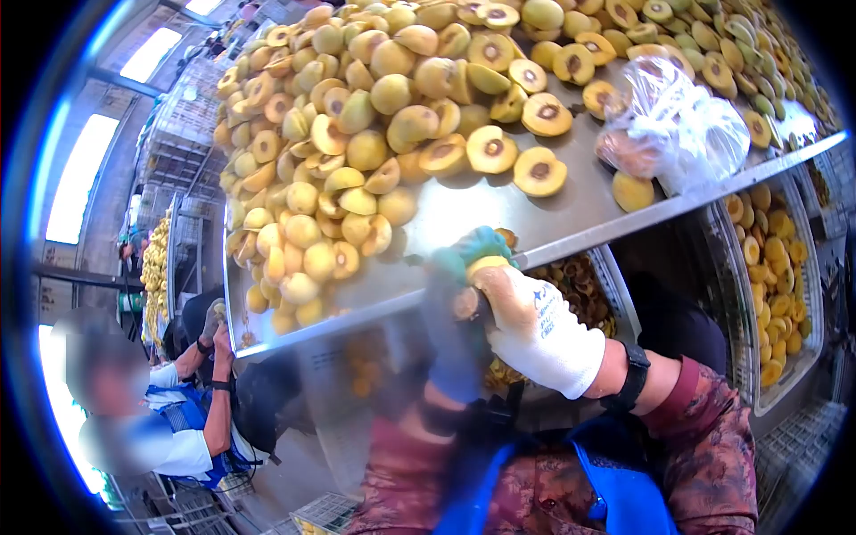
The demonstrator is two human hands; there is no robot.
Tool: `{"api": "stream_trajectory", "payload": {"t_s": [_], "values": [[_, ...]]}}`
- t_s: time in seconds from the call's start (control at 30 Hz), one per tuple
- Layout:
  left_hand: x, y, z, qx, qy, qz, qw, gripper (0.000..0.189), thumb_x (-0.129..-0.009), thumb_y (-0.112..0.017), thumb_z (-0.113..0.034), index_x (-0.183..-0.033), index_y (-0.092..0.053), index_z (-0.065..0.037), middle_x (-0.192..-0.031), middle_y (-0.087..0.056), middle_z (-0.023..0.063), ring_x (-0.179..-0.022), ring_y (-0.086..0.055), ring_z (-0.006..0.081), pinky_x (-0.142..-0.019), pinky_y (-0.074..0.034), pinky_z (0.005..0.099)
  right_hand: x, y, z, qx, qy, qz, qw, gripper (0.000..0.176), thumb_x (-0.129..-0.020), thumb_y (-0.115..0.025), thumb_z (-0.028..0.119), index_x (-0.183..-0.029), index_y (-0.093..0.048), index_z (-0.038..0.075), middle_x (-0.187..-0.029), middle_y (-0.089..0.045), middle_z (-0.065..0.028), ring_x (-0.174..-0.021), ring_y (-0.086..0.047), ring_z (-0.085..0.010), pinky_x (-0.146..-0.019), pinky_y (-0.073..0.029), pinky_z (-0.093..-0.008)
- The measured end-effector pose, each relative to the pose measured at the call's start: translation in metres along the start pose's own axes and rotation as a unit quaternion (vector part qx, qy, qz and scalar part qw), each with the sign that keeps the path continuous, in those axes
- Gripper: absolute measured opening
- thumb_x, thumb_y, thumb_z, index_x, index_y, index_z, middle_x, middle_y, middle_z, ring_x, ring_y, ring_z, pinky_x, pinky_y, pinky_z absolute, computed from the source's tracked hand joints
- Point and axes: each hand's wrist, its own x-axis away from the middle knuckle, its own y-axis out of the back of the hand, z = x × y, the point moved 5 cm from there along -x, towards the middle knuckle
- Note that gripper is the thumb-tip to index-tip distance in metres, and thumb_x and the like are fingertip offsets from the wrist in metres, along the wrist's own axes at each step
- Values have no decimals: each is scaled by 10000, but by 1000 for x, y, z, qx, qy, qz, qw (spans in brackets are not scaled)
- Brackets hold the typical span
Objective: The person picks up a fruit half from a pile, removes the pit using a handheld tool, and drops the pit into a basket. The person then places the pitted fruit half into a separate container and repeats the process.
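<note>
My left hand (448, 290), in a grey-blue glove with green fingers, is smeared by motion at the near edge of the metal table. Its green fingers curl over a piece of yellow peach (488, 264). Pressed up against it is my right hand (541, 328), closed, in a white glove with stained fingers. A small round brown end (465, 303) shows between the hands; I cannot tell what it belongs to. Just beyond lie cut peach halves (539, 171) with brown centres, at the front of a large peach heap (357, 116).
A clear plastic bag (669, 129) rests on the table (571, 209) at right. Below the edge stand a crate of brown pieces (615, 276) and a crate of peach halves (771, 294). Another person (183, 428) works at the table's left end. Stacked crates (183, 116) stand behind.
</note>
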Motion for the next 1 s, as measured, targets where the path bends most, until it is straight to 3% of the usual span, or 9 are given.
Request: {"api": "stream_trajectory", "payload": {"t_s": [0.17,0.3,0.33,0.4,0.53,0.6,0.77,0.93,1.0], "values": [[0,12,5,74,-40,-32,996,373,-873,-545,-284,-1091,-540,18,-1012,-578,67,-923,-574,185,-833,-478,309,-4,-9,3,11,-3,19,1000,480,-638,-592,-114,-1089,-510,27,-1001,-588,-195,-895,-599,-437,-722,-513,-430],[7,20,-6,-107,-75,-88,988,359,-1034,-403,-244,-1218,-548,29,-1095,-630,114,-982,-615,198,-847,-503,327,-6,-14,4,8,40,11,999,467,-639,-615,-84,-1080,-511,27,-1006,-578,-197,-896,-593,-435,-724,-511,-435],[3,24,-10,-227,-103,-66,966,383,-1043,-393,-278,-1214,-554,26,-1076,-634,108,-961,-619,192,-848,-505,321,-7,-14,6,-22,46,10,999,467,-638,-625,-76,-1079,-509,25,-1004,-579,-195,-896,-592,-434,-731,-513,-429],[12,15,-11,33,-90,-25,995,419,-1050,-398,-338,-1218,-556,12,-1067,-633,95,-946,-622,179,-849,-509,315,-10,-12,11,-12,58,27,998,459,-647,-623,-73,-1081,-510,24,-1001,-584,-187,-893,-597,-431,-736,-516,-425],[11,19,-7,98,41,61,992,627,-980,-465,-501,-1383,-446,-21,-1321,-534,110,-1171,-537,220,-1052,-420,373,-15,-11,12,-54,80,21,995,410,-704,-622,-56,-1091,-515,26,-968,-609,-164,-880,-622,-402,-735,-519,-418],[10,22,-9,74,0,94,993,608,-992,-457,-491,-1333,-471,11,-1226,-573,126,-1081,-571,203,-944,-470,342,-18,-10,11,-82,42,44,995,380,-733,-622,-43,-1091,-519,31,-944,-622,-153,-874,-633,-383,-736,-520,-412],[12,40,4,114,41,106,987,525,-977,-519,-402,-1297,-513,13,-1213,-593,158,-1067,-589,236,-911,-488,344,-12,-20,2,-43,-7,36,998,317,-780,-638,-4,-1075,-533,46,-905,-640,-142,-836,-655,-358,-714,-524,-399],[6,44,-13,-229,-130,-5,965,397,-931,-541,-213,-1265,-557,1,-1211,-597,161,-1081,-592,247,-910,-487,356,-20,-9,5,-88,-123,21,988,363,-800,-666,70,-1118,-493,35,-971,-616,-229,-904,-611,-432,-744,-503,-472],[5,43,-15,-262,-134,-32,955,374,-930,-535,-179,-1256,-566,1,-1196,-604,161,-1069,-597,243,-910,-487,355,-18,-12,5,-80,-91,6,993,349,-793,-698,68,-1092,-520,43,-907,-639,-189,-841,-640,-407,-707,-517,-420]]}}
